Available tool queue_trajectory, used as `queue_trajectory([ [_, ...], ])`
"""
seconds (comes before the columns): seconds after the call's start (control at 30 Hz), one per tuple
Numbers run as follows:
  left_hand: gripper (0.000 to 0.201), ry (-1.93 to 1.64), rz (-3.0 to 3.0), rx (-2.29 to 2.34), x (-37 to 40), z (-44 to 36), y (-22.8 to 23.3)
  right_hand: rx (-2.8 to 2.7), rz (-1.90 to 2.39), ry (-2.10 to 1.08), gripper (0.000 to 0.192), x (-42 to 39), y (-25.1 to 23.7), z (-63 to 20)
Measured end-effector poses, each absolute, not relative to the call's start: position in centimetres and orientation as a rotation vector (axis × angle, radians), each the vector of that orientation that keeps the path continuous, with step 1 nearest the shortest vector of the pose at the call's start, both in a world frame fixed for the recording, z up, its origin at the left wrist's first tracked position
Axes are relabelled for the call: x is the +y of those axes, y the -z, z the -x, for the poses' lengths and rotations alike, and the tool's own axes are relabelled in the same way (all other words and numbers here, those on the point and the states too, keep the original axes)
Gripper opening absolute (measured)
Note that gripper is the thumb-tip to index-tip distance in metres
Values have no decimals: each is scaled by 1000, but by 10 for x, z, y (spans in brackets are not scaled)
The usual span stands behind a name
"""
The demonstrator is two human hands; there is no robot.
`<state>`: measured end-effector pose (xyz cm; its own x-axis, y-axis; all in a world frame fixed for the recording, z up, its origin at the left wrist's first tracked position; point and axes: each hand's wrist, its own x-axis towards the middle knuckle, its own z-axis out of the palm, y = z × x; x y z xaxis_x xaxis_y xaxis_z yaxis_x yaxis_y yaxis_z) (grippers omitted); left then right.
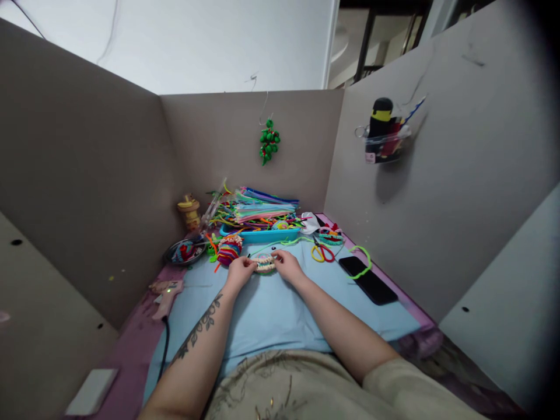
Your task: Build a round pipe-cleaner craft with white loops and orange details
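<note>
In the middle of the blue cloth, a small round pipe-cleaner piece [265,265] sits between my two hands. It has cream edges with some green and pink. My left hand [241,272] pinches its left side, fingers closed. From the right, my right hand [287,265] closes its fingertips on the other edge. A green pipe cleaner [292,241] trails behind the hands toward the right. Just beyond my left hand lies a striped, multicoloured pipe-cleaner bundle [230,249]. The fine detail of the held piece is too small to make out.
A blue tray [266,235] heaped with pipe cleaners stands at the back. On the right lie scissors [322,252] and a black phone [371,283]. A pink glue gun [168,297] and a dark bowl [186,252] are left. Grey panels [210,134] enclose the table.
</note>
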<state>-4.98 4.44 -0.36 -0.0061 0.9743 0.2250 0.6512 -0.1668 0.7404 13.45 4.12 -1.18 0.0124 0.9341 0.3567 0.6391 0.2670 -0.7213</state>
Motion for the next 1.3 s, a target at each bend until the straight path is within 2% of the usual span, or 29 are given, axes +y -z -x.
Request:
queue_trajectory([
  [0.93,16,-1071,-1855,1658,50,52,10,-1732,1414,-468,32,43,14,-134],
  [1.3,10,-1187,-1912,1548,48,48,7,-1706,1428,-477,32,41,12,-133],
])
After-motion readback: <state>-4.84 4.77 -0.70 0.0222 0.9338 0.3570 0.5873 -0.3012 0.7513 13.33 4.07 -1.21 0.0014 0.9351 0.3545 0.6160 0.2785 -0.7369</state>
